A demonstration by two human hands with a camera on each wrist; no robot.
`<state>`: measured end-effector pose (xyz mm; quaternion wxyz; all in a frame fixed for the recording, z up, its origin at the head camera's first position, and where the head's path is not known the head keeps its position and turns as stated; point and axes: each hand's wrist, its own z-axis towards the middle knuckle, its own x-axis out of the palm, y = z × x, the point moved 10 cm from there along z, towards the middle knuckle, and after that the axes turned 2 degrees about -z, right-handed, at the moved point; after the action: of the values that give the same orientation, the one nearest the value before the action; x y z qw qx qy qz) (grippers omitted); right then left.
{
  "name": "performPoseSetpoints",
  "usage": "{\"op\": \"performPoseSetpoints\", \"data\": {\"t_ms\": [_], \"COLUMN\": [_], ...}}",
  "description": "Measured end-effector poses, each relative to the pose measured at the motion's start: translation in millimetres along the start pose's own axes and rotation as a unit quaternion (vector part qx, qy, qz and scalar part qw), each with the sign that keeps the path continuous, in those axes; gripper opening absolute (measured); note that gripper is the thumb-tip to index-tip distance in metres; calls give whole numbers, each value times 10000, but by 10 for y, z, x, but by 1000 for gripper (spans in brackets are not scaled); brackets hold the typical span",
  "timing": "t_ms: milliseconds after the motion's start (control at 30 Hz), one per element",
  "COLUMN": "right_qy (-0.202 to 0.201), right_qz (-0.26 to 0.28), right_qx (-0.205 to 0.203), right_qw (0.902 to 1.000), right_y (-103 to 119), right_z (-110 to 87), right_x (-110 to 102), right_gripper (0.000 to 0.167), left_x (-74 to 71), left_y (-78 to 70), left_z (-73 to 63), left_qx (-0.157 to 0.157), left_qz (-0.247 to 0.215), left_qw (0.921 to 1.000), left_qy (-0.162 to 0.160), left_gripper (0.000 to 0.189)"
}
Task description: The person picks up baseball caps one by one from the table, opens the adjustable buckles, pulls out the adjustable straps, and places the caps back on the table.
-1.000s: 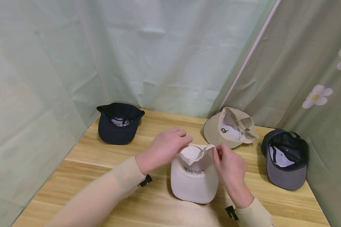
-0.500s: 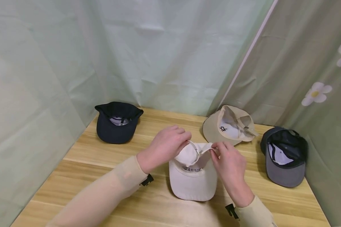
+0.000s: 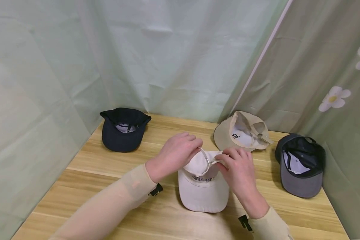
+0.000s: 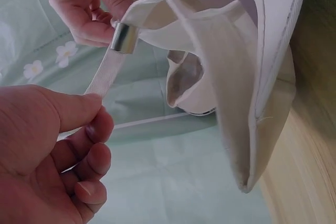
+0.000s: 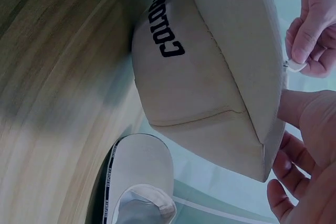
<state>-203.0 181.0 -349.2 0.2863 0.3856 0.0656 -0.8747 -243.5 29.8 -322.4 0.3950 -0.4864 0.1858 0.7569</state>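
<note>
An off-white baseball cap point(image 3: 203, 196) with dark lettering sits at the table's middle, its brim toward me. My left hand point(image 3: 177, 151) is at the left of the cap's back opening. In the left wrist view, my left hand point(image 4: 58, 145) pinches the free end of the pale back strap point(image 4: 106, 74), which runs through a metal buckle point(image 4: 124, 38). My right hand point(image 3: 240, 170) holds the strap close to the buckle, as the right hand point(image 4: 86, 9) shows in the left wrist view. Its fingertips are partly hidden behind the cap in the right wrist view.
A black cap point(image 3: 121, 136) lies at the back left. Behind my right hand is a beige cap point(image 3: 228, 133), with a dark grey cap point(image 3: 301, 183) farther right. Curtains point(image 3: 183, 66) hang along the wooden table's point(image 3: 156, 220) back and sides.
My right hand has slid left along the strap, closer to the buckle. The left hand stays nearly in place, and the back loop looks rounder than a second ago.
</note>
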Motion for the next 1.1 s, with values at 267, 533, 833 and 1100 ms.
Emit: {"op": "performPoseSetpoints", "data": {"t_ms": [267,533,833,1100], "right_qy": [-324,-328,-253,-172], "right_qz": [68,23,-85,-166], "right_qx": [128,386,613,763], "right_qw": [9994,9987,9978,9968], "right_y": [-24,-86,-130,-144], "right_z": [17,32,25,15], "right_x": [-55,-61,-41,-30], "right_gripper": [31,22,19,17], "left_x": [69,76,233,279], "left_y": [75,64,-99,-109], "left_z": [-22,-64,-148,-167], "left_qx": [-300,-222,637,733], "left_qz": [151,78,-41,94], "left_qw": [9991,9995,9957,9952], "left_qy": [248,227,676,644], "left_gripper": [22,23,30,19]}}
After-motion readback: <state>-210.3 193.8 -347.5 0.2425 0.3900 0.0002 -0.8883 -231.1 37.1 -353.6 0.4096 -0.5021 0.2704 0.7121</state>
